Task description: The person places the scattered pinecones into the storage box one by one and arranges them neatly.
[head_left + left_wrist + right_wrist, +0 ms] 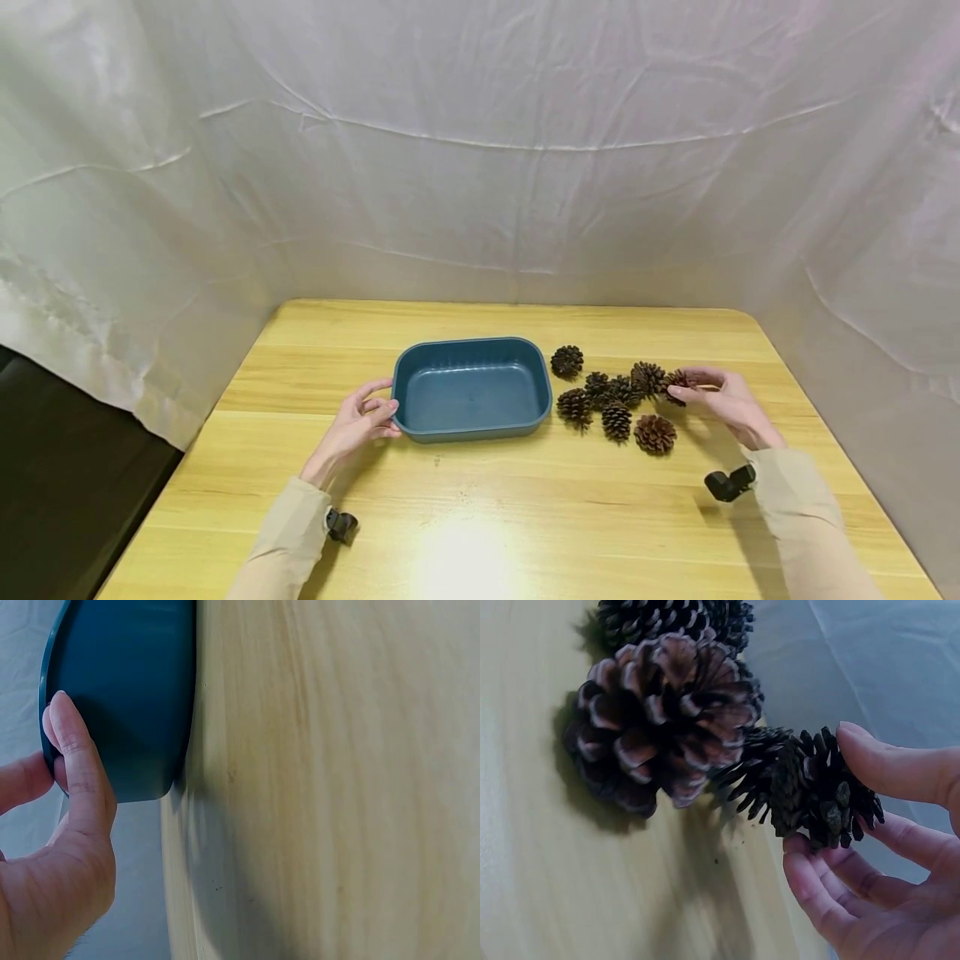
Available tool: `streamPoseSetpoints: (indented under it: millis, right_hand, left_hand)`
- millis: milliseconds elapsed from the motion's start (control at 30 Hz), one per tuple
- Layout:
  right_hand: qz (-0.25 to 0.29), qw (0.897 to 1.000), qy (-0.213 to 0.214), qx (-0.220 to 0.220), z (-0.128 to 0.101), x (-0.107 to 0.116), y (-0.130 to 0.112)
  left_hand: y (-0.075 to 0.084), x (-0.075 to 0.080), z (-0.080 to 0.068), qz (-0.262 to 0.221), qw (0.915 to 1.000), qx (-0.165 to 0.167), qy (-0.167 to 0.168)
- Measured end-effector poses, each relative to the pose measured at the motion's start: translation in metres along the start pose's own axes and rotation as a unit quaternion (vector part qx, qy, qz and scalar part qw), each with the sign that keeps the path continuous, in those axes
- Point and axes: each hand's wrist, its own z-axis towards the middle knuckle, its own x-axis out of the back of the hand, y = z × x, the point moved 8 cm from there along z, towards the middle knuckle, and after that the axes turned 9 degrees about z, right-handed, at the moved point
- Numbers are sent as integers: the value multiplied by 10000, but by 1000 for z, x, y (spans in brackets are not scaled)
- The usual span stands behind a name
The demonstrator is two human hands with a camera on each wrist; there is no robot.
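While the left hand [358,423] grips the blue tray [471,425] by its left rim, the right hand [726,402] pinches a pine cone [677,383] just right of the tray, w/ other cones [615,400] between.

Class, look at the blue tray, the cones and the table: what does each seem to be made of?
Blue tray: probably plastic, smooth, even colour, rounded moulded rim.
Pine cones: natural woody scales, dry, matte brown, some pale-tipped.
Table: wood or wood-look laminate, pale streaked grain, slight sheen; cannot tell which.
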Motion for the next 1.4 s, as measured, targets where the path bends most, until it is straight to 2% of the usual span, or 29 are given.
streamPoseSetpoints:
  millis: [267, 500, 800, 1033, 1400]
  right_hand:
    - [70, 9998, 184, 55, -2, 3, -11]
    - [585, 9978, 274, 131, -3, 0, -23]
    - [172, 9987, 118, 465, -2, -15, -48]
    - [585, 9973, -131, 425, 3, -30, -62]
    - [619, 9951, -355, 679, 9, -52, -83]
  left_hand:
    - [1, 0, 0, 73, 10000, -3, -22]
    - [1, 0, 0, 51, 10000, 38, -5]
    - [1, -1, 0, 13, 10000, 25, -45]
    - [2, -1, -1, -1, 10000, 58, -44]
    - [3, -2, -2, -38, 9999, 48, -90]
